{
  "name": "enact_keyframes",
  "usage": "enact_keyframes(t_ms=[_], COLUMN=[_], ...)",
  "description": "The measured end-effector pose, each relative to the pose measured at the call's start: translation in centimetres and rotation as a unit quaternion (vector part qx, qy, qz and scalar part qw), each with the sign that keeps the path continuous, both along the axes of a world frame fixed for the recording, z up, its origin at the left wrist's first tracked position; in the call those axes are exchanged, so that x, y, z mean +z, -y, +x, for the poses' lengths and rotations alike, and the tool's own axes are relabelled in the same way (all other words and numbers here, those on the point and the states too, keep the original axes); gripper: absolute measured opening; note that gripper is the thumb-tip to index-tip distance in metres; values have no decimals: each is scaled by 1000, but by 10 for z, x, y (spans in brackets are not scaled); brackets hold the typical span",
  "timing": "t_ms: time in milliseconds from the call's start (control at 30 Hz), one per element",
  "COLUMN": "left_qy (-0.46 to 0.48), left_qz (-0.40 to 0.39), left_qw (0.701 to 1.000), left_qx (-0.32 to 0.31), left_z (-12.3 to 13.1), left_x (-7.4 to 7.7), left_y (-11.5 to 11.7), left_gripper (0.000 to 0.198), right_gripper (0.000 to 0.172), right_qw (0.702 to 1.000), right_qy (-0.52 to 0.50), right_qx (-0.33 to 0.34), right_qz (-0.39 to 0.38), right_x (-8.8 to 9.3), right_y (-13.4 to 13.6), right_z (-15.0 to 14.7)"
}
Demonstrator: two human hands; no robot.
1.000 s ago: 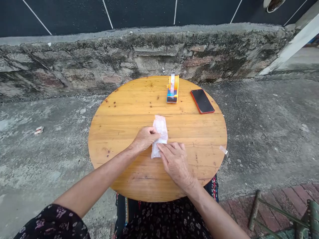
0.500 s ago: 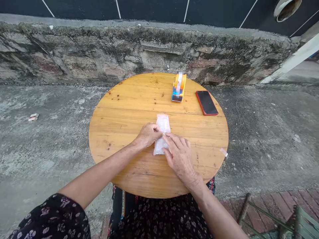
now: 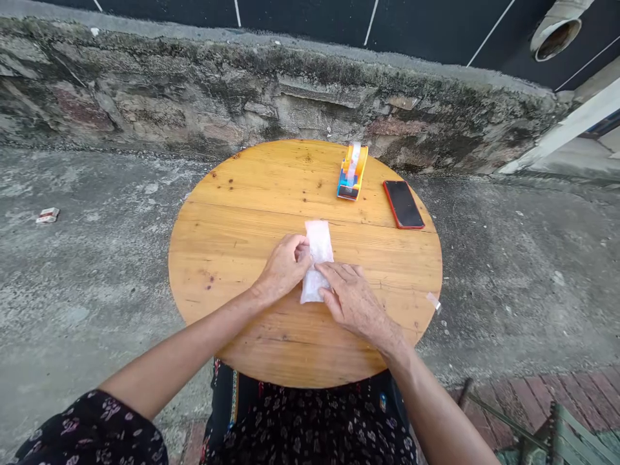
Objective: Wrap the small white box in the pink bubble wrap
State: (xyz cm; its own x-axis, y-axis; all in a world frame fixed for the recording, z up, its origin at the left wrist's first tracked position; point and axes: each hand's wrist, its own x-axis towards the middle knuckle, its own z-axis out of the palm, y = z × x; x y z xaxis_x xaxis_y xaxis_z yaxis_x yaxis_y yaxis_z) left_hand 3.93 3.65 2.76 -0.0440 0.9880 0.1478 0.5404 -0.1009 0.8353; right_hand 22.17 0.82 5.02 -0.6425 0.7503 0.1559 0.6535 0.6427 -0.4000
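A small white, pinkish packet (image 3: 319, 243) lies flat in the middle of a round wooden table (image 3: 232, 245). My left hand (image 3: 281, 268) rests on the packet's left edge with its fingers curled and pinching it. Across the packet's lower part lies my right hand (image 3: 352, 298), fingers stretched out and pressing it down.
An orange and blue tape dispenser (image 3: 352, 174) stands at the table's far side, with a red-cased phone (image 3: 403, 204) to its right. A strip of tape (image 3: 433, 301) hangs off the table's right rim. A rough stone wall (image 3: 194, 97) runs behind. A green metal frame (image 3: 533, 433) stands at bottom right.
My right hand has slid up the packet and turned slightly. My left hand stays at the packet's left edge. The view has shifted a little.
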Motion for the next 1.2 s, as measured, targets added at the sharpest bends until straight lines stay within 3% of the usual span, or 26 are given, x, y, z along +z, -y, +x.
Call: enact_keyframes(t_ms=[133, 300, 500, 633, 800, 1067, 1200], left_qy=[-49, -56, -68, -73, -69, -214, -277], left_qz=[132, 198, 181, 160, 190, 252, 270], left_qw=[990, 969, 956, 957, 955, 898, 877], left_qx=[-7, -140, -219, -230, -217, -290, -284], left_z=[-5, -10, -12, -16, -23, -30, -27], left_x=[4, 1, -9, -6, -1, -6, -13], left_y=[18, 22, 10, 8, 26, 45, 43], left_gripper=[33, 31, 32, 32, 32, 56, 52], right_gripper=[43, 43, 43, 46, 47, 44, 45], right_qw=[1000, 1000, 1000, 1000, 1000, 999, 998], right_qy=[18, 22, 4, -2, -6, -18, -30], right_qx=[0, -15, -20, -25, -29, -34, -49], right_qz=[-3, 2, -1, -2, -3, -24, -29], right_x=[3, 2, 0, -3, -5, 0, -1], right_y=[-1, 2, 3, 2, 1, 2, 1], right_z=[0, -3, -2, 1, 2, 1, 2])
